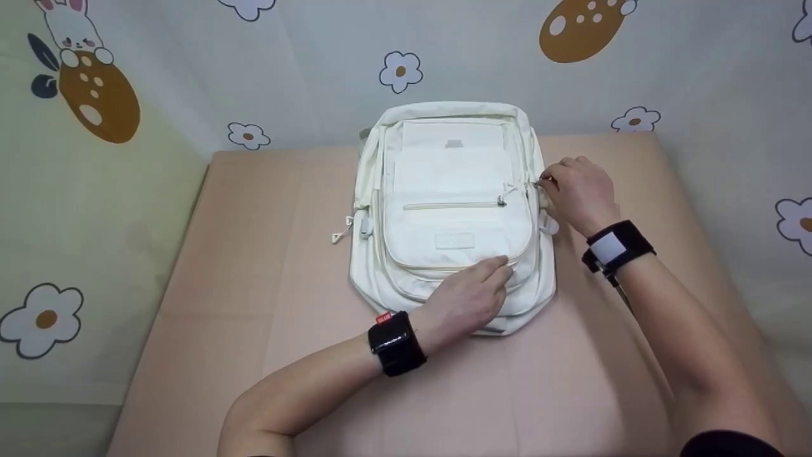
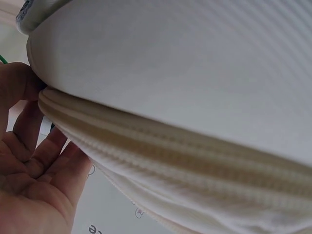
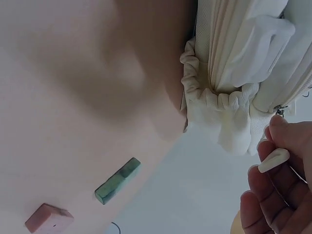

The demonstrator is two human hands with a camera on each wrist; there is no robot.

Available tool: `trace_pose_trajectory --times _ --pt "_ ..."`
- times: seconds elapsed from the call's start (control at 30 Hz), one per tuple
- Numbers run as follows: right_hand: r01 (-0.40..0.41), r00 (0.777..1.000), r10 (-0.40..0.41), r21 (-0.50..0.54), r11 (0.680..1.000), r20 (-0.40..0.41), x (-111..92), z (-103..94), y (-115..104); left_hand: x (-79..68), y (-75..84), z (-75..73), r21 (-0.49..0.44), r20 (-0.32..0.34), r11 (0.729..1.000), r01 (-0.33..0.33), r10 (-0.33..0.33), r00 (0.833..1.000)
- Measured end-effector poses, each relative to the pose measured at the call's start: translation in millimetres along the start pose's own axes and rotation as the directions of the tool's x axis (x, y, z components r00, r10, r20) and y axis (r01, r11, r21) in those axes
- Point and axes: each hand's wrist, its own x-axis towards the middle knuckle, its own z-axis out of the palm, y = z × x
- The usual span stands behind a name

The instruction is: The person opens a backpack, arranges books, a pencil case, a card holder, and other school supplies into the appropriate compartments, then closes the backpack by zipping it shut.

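Note:
A cream-white backpack (image 1: 453, 168) lies front side up on the table, its top toward the back wall. At its right side my right hand (image 1: 582, 193) pinches a metal zipper pull (image 3: 280, 110) between thumb and forefinger. The pull's cream tab (image 3: 274, 160) lies across the other fingers. My left hand (image 1: 466, 298) lies over the lower front pocket, fingertips near its lower right corner. Seen from the left wrist, the thumb and fingers of that hand grip the pocket's edge beside the zipper seam (image 2: 161, 146). Its thumb is hidden in the head view.
On the front, a short zipper (image 1: 453, 205) runs crosswise; another cord pull (image 1: 340, 236) hangs off the left side. The right wrist view shows a green block (image 3: 117, 180) and a pink block (image 3: 48, 218). Patterned cloth (image 1: 317, 70) surrounds the beige table (image 1: 254, 254).

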Motion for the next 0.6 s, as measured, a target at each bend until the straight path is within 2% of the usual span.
trace_pose_trajectory --times 0.13,0.27,0.47,0.6 --pt "-0.018 1.0 0.018 0.017 1.0 0.016 -1.9 2.2 0.7 -0.4 0.0 -0.7 0.016 0.006 1.0 -0.011 0.011 1.0" --pt "-0.019 1.0 0.02 0.048 0.999 -0.009 -4.4 3.0 0.0 -0.7 0.6 -0.5 0.023 0.014 1.0 -0.018 0.018 1.0" --pt "0.081 0.995 -0.076 0.093 0.992 -0.064 -0.6 2.6 -5.2 -0.4 1.2 0.7 0.031 0.013 0.999 -0.011 0.011 1.0" --pt "0.141 0.99 -0.138 0.112 0.984 -0.04 3.7 3.4 -9.4 -1.0 1.3 1.5 0.005 -0.012 1.0 0.014 -0.014 1.0"
